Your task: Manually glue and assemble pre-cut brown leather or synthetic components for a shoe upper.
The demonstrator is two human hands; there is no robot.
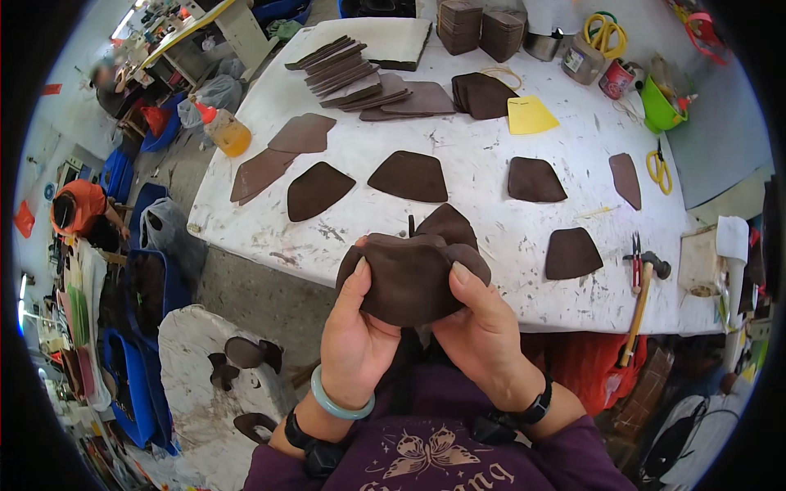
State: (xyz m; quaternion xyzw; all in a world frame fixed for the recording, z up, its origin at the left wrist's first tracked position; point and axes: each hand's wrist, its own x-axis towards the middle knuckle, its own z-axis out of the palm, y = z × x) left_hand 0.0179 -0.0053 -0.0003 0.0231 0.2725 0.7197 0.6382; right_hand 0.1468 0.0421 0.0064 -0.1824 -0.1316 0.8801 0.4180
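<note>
Both of my hands hold a dark brown leather piece (409, 282) in front of me, just over the table's near edge. It is bent and curved, with a folded upper rim. My left hand (356, 335) grips its left side and my right hand (479, 323) its right side, thumbs pressed on the face towards me; the other fingers are mostly hidden behind it. Beyond it, another dark brown panel (449, 222) shows partly. Flat dark panels lie on the table: one (321, 191) at left, one (409, 176) in the middle, two (536, 179) (573, 254) at right.
The white table (491, 299) carries stacked brown pieces (344, 74), a yellow card (532, 114) and a glue bottle (225, 131). At right lie yellow-handled scissors (659, 170), pincers (636, 262) and a hammer (643, 303). A stool-like stand (196, 360) is at lower left. Two people work farther off.
</note>
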